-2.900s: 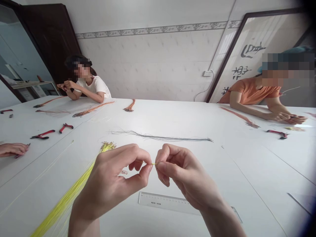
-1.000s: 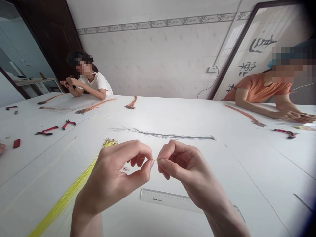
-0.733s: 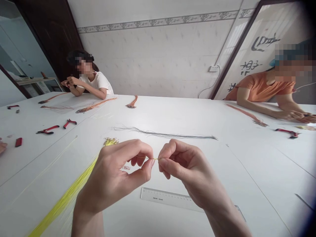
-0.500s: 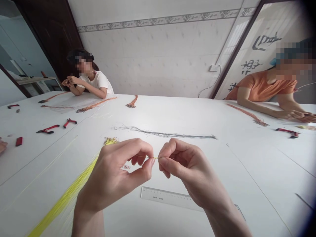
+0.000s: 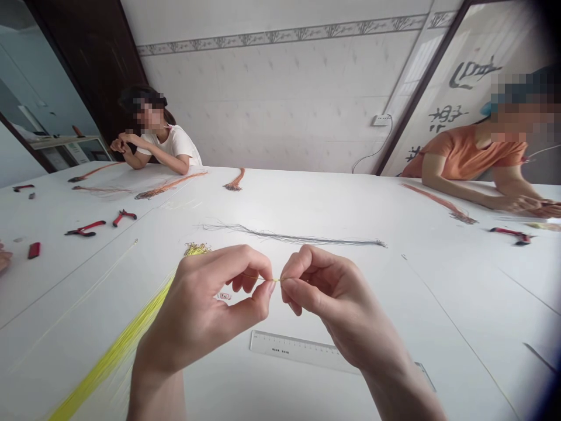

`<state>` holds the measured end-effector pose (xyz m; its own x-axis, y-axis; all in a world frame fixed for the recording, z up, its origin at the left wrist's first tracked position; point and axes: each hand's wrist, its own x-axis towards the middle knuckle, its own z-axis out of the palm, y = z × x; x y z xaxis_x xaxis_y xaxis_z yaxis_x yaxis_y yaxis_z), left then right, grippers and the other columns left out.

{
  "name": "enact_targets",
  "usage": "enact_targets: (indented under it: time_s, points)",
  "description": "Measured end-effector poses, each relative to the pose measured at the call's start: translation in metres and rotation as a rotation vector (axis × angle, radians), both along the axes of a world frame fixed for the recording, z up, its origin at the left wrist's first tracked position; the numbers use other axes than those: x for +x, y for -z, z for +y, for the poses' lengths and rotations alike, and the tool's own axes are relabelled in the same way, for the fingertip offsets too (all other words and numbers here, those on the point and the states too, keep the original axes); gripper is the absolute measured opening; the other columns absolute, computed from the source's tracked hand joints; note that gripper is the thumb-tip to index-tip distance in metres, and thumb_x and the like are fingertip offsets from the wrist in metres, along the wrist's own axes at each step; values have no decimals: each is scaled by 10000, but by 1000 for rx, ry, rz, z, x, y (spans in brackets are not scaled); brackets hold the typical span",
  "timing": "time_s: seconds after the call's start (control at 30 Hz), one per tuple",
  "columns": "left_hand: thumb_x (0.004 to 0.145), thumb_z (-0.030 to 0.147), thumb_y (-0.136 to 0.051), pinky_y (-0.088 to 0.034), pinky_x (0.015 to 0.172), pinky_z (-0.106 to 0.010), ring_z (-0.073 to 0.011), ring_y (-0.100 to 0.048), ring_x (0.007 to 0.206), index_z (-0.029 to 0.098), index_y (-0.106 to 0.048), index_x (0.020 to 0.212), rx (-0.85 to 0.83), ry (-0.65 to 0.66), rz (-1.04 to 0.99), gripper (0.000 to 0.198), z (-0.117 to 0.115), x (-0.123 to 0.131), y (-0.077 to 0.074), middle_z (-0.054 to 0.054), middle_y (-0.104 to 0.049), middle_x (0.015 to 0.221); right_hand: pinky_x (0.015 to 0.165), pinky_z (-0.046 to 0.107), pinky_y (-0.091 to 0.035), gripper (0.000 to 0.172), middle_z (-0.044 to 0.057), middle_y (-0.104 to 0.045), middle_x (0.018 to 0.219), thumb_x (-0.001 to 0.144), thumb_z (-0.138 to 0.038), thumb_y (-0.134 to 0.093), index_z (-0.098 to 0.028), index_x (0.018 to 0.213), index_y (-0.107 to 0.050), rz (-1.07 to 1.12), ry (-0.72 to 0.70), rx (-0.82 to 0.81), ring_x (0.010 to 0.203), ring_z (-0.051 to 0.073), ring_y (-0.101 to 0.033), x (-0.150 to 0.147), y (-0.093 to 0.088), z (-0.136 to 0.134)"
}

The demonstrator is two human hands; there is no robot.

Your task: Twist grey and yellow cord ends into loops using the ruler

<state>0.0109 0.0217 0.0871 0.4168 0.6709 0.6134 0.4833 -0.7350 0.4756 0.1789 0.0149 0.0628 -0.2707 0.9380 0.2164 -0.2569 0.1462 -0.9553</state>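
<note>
Between finger and thumb, my left hand (image 5: 210,298) pinches a thin yellow cord (image 5: 276,280). My right hand (image 5: 322,286) pinches the same cord just to the right, leaving a tiny gap between the fingertips where a bit of it shows. The cord's ends are mostly hidden by my fingers. A bundle of bright yellow cords (image 5: 131,333) runs along the table left of my left wrist, its looped tips near my left knuckles. Below my hands lies a clear ruler (image 5: 298,347), partly covered by my right wrist.
On the white table (image 5: 280,392) lies a bundle of dark cords (image 5: 302,238) beyond my hands. Red-handled pliers (image 5: 85,228) lie at left, and another red-handled tool (image 5: 512,234) at right. Orange cord bundles (image 5: 169,186) lie farther back. Two people (image 5: 169,140) (image 5: 473,155) sit across the table.
</note>
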Motion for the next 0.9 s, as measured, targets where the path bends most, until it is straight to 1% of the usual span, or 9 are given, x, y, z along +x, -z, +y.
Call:
enact_targets:
  time_s: [0.2,0.47,0.9]
  points:
    - [765,64,-549,-398,561,-162,-44,-445,573,193,-496,699,27,4,10,155,1,-1,1,77,-491,615,524,146,-387,125,-35,-532,589,749,-84,-582,-144,643,-551,7,-4,1,559,45,-454,0,-1,0]
    - [775,71,-552,-396,555,-166,-47,-443,572,194,-498,706,15,20,1,150,2,-1,2,73,-489,614,518,151,-381,120,-37,-522,587,756,-107,-587,-148,651,-546,-21,7,24,554,46,-447,0,0,1]
    - [778,87,-547,-392,552,-163,-42,-442,568,197,-498,697,21,0,30,144,0,-3,2,81,-486,608,513,163,-371,120,-35,-526,603,751,-130,-566,-162,642,-529,-145,111,76,568,59,-437,-2,-3,-4]
